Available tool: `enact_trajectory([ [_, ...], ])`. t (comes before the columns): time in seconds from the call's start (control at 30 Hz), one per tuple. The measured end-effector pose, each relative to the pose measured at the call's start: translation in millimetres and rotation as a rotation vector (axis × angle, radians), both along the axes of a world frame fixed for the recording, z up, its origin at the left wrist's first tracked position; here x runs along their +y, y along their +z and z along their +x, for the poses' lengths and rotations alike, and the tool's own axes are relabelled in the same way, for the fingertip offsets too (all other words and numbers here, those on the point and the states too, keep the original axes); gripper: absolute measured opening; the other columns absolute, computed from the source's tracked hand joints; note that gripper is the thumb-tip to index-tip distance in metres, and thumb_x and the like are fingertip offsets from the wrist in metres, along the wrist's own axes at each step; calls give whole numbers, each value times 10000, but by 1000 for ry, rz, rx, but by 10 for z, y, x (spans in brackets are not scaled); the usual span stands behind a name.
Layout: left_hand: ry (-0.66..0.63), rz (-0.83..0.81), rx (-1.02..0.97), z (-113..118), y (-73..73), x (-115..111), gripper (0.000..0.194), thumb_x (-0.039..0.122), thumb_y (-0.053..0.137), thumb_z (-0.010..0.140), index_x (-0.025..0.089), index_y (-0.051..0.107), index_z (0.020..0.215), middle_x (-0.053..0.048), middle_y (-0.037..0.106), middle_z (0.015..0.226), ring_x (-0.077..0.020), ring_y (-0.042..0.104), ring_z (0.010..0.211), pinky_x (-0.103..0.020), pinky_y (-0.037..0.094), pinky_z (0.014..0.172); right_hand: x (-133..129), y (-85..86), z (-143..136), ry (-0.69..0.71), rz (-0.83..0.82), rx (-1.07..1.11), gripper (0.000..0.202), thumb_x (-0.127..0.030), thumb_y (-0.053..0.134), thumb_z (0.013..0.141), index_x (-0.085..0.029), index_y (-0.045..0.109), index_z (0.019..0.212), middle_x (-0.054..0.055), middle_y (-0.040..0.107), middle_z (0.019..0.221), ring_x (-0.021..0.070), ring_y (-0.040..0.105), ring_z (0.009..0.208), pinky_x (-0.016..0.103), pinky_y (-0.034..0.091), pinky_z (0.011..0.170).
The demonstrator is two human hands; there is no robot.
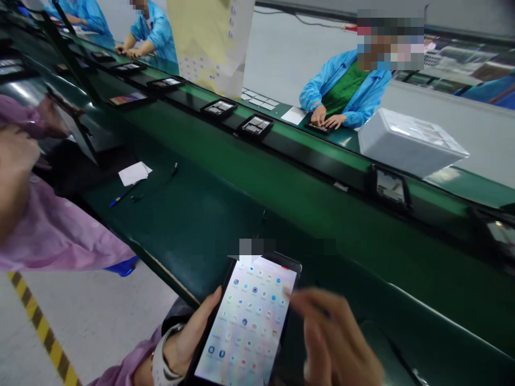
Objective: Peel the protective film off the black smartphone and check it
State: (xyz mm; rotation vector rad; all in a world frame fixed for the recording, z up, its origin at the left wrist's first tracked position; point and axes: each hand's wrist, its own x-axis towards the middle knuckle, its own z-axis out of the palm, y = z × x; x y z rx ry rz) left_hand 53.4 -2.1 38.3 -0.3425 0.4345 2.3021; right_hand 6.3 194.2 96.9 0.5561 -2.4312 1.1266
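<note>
Head view: left hand [189,338] is wrapped around the edge of a tablet [246,321], holding it tilted just over the near edge of the green desk [201,214], screen lit with app icons. Right hand [333,343] is blurry, loose, one finger out at the screen's right side; can't tell if it touches. A blue pen [120,197] and white paper [134,173] lie further up the desk, and white foam box [410,140] sits beyond the conveyor.
</note>
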Motion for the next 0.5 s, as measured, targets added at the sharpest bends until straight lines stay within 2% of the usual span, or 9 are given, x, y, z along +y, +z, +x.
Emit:
enact_trajectory([
  [0.03,14,-77,-29,13,11,7,670,698,631,782,157,757,1157,-126,676,1326,-384,376,1453,-520,152,1251,23,65,-196,-23,0,-23,291,-278,500,977,-238,693,1191,85,711,1120,224,700,991,340,596,775],
  [0.07,51,-176,-43,24,30,20,615,669,676,769,188,766,1141,-99,669,1340,-367,354,1467,-508,147,1258,25,118,-386,-38,-43,-156,308,-326,478,994,-219,690,1191,98,702,1164,235,683,1070,379,576,885],
  [0.1,103,-287,-44,31,54,37,559,635,721,754,228,768,1134,-62,654,1365,-342,334,1481,-484,140,1267,9,157,-559,27,-108,-358,356,-408,459,1002,-197,705,1150,106,720,1132,239,681,1090,407,554,949],
  [0.17,223,-488,-16,39,99,74,498,575,775,741,294,753,1151,6,604,1424,-289,301,1502,-428,119,1280,-62,186,-816,304,-313,-829,456,-526,482,969,-158,706,1116,125,745,1062,239,717,1007,421,557,946],
  [0.23,273,-595,-1,39,101,104,499,553,779,752,322,724,1191,35,565,1459,-264,297,1506,-417,91,1286,-143,162,-952,417,-523,-1044,442,-543,571,913,-129,702,994,137,750,994,231,735,926,400,567,922],
  [0.27,274,-612,-4,37,74,112,500,551,768,767,322,712,1208,36,560,1464,-261,304,1503,-424,81,1288,-170,138,-988,389,-609,-1047,418,-545,600,887,-137,675,934,121,745,948,222,738,893,386,577,895],
  [0.33,246,-576,-31,27,-36,118,519,535,766,776,307,696,1238,25,565,1462,-266,338,1488,-437,90,1288,-161,92,-1030,207,-727,-898,392,-574,599,854,-183,582,862,41,695,834,189,732,839,352,595,839],
  [0.4,181,-488,-127,12,-180,114,537,499,798,753,270,707,1230,-10,605,1426,-287,412,1446,-441,180,1277,-45,65,-1041,17,-787,-720,376,-597,539,863,-224,497,889,-30,595,782,145,706,793,340,599,827],
  [0.5,127,-372,-265,-23,-322,99,478,456,787,774,170,747,1155,-88,697,1305,-308,509,1372,-409,354,1213,293,19,-922,-164,-702,-562,348,-570,500,911,-224,512,952,-60,490,702,104,600,630,332,601,785],
])
